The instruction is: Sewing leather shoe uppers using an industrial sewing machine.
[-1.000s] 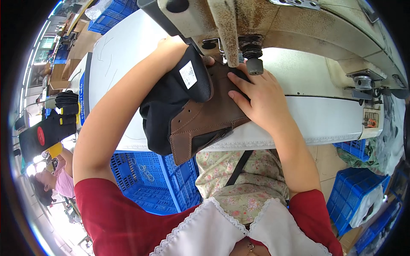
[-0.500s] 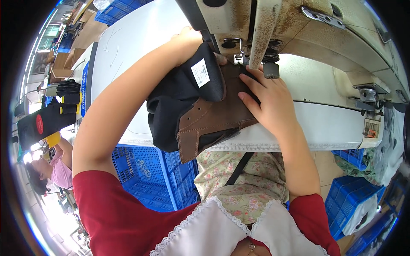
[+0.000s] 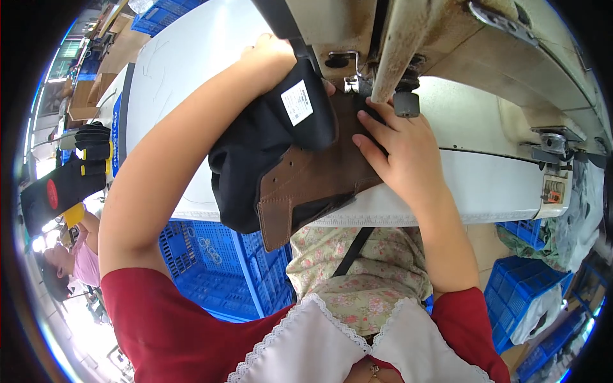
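Note:
A brown leather boot upper (image 3: 319, 169) with black lining, stitched edges and small eyelet holes lies under the presser foot (image 3: 350, 83) of a sewing machine (image 3: 440, 38). On its folded black lining (image 3: 246, 166) is a white label (image 3: 297, 103). My left hand (image 3: 271, 54) wraps the lining's far left side; most of its fingers are hidden behind the cloth, and one fingertip shows close to the presser foot. With fingers apart, my right hand (image 3: 402, 143) rests on the leather just right of the foot. The upper's lower tab hangs over the table's front edge.
The white table (image 3: 479, 182) has a ruler strip along its front edge. Blue crates stand below left (image 3: 217, 281) and at lower right (image 3: 520, 300). Black pieces (image 3: 60, 191) hang at far left, near another person (image 3: 83, 255) in pink.
The boot upper's near end has swung slightly left and down, and my left forearm has moved a little left. My right hand stays on the leather. The whole view has shifted slightly.

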{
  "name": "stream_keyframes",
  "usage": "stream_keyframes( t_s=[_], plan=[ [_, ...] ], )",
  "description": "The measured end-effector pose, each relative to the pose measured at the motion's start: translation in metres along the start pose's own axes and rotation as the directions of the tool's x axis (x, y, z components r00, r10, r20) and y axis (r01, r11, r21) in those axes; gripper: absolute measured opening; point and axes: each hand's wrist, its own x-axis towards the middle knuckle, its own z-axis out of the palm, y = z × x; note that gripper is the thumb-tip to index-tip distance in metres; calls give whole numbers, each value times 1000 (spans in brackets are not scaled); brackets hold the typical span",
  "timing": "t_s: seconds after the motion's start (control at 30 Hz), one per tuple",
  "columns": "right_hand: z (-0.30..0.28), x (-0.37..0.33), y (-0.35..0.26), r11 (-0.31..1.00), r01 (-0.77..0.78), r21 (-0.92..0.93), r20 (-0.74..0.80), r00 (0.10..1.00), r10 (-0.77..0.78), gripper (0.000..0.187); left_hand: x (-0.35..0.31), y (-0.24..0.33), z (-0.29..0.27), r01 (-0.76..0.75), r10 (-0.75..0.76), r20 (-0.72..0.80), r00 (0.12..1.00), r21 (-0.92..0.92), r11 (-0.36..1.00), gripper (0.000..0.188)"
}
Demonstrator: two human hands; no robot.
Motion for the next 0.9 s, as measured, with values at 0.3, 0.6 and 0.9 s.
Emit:
stream_keyframes(
  t_s=[0.3, 0.6, 0.9],
  plan=[
    [5, 2, 4, 999, 41, -23, -25, 999, -41, 27, -14, 3, -25, 122, -119, 42, 992, -98, 988, 54],
    [11, 8, 4, 999, 44, -26, -52, 998, -45, 22, -16, 9, -9, 98, -114, -280, 953, -73, 993, 45],
    [18, 10, 6, 997, 59, -49, -81, 995, -63, 19, -5, 8, -44, -185, 79, -217, 973, -523, 832, 37]
  ],
)
